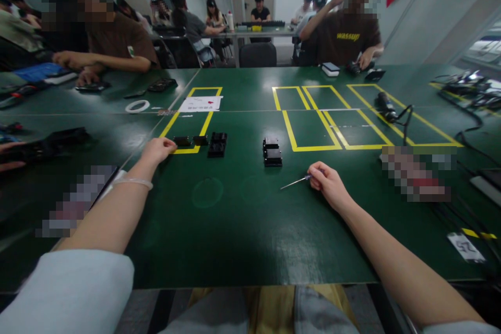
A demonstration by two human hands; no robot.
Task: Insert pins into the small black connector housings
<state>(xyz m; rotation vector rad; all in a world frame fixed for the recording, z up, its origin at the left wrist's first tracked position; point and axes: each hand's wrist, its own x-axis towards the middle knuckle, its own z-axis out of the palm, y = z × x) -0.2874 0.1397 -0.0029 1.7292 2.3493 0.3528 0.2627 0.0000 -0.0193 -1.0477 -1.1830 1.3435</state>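
Observation:
On the green table [235,229], my right hand [327,181] is closed on the handle of a thin screwdriver [294,183], its metal shaft pointing left. My left hand [158,150] has its fingers pressed together at the left end of a small black part [182,141]; whether they hold anything is too small to tell. Just right of that lies another small black piece [201,140], then a black block with recesses [217,144]. A second black block [272,152] stands nearer the middle, between my hands.
Yellow tape outlines [312,148] mark the table. A white sheet [201,104] and a tape roll [137,106] lie at the back left. A black cabled device [385,106] and blurred phone-like objects lie at the sides. People sit across the table.

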